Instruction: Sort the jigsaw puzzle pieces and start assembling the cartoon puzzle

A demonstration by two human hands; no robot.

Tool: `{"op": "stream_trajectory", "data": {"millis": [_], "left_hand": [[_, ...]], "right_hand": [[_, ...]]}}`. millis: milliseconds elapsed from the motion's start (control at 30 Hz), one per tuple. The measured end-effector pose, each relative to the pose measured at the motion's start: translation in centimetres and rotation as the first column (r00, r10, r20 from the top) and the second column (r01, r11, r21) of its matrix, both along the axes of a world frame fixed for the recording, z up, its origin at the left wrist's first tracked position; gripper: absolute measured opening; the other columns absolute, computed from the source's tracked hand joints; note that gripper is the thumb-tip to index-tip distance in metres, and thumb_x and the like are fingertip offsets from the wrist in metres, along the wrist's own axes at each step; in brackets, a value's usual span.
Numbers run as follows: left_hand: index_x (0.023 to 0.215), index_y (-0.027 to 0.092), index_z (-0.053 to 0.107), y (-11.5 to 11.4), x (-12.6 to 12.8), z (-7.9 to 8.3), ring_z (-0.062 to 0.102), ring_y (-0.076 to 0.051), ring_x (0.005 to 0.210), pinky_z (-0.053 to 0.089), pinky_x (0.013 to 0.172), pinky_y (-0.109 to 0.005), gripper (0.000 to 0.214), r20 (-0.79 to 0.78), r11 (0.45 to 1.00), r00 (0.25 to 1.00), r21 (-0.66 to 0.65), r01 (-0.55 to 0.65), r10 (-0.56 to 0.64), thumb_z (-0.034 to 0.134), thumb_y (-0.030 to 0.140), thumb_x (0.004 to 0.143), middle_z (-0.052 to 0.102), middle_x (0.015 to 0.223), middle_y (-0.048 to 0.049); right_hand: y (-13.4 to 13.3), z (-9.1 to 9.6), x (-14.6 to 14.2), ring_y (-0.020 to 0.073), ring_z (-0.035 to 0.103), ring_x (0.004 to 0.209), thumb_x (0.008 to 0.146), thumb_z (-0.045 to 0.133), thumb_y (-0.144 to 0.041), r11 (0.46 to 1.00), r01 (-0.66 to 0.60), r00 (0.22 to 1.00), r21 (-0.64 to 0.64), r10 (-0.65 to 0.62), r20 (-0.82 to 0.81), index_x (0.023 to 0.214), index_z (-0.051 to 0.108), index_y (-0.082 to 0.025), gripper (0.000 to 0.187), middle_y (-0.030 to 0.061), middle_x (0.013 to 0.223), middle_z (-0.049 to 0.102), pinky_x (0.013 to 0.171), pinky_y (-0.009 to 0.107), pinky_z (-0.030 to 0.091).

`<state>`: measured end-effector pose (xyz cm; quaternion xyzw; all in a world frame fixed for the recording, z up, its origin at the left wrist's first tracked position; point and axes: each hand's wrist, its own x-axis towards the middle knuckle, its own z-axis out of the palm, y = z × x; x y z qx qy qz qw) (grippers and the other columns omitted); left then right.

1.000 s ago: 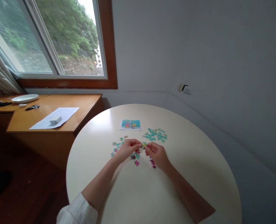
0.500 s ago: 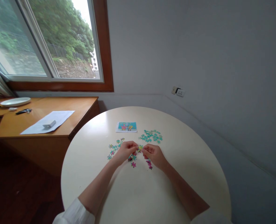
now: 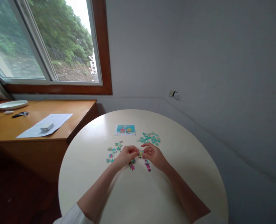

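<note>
Over the round table my left hand point(image 3: 127, 155) and my right hand point(image 3: 154, 155) meet fingertip to fingertip. Between them is a small yellow jigsaw puzzle piece point(image 3: 140, 154), which both hands pinch; whether it is one piece or joined pieces, I cannot tell. The right index finger is lifted off. Just below the left hand lie pink and teal pieces point(image 3: 132, 167), partly covered by it. A short strip of magenta pieces point(image 3: 147, 165) sits beneath the right hand. Loose mixed-colour pieces point(image 3: 111, 155) are scattered left of the left hand.
A cluster of teal puzzle pieces point(image 3: 149, 138) lies beyond the right hand. Farther back is a picture card point(image 3: 125, 129) with cartoon figures. The round white table point(image 3: 128, 199) stands beside a wooden desk point(image 3: 81, 107) carrying paper point(image 3: 56, 119), a small box point(image 3: 46, 127) and a white plate point(image 3: 11, 105).
The view has shifted slightly. My right index finger has lifted and straightened away from the yellow piece, while both hands stay together around it.
</note>
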<state>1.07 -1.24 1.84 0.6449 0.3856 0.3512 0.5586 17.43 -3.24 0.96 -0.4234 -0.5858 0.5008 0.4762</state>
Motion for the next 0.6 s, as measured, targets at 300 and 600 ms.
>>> {"op": "stream_trajectory", "data": {"millis": [300,600], "left_hand": [[0.059,0.014,0.054,0.00,0.19,-0.53,0.029,-0.005,0.041,0.020,0.042,-0.019,0.020,-0.028,1.000,0.999,0.024,0.020,-0.020,0.057,0.033,0.064,0.037,0.042,0.0076],[0.066,0.013,0.057,-0.06,0.26,-0.40,0.030,-0.004,0.041,0.020,0.043,-0.020,0.024,0.029,1.000,0.999,-0.007,0.017,-0.017,0.064,0.036,0.063,0.040,0.044,0.0075]], "right_hand": [[-0.22,-0.16,-0.30,0.0094,0.055,0.051,0.062,0.070,-0.037,1.000,-0.018,0.999,-0.018,0.018,0.044,0.091,0.052,-0.019,0.039,-0.0060,0.059,0.055,0.047,0.021,0.039],[-0.06,-0.39,-0.20,0.0093,0.056,0.052,0.064,0.068,-0.035,0.999,-0.024,0.997,-0.022,0.025,0.073,0.092,0.053,-0.017,0.036,-0.0054,0.060,0.056,0.049,0.021,0.039]]}}
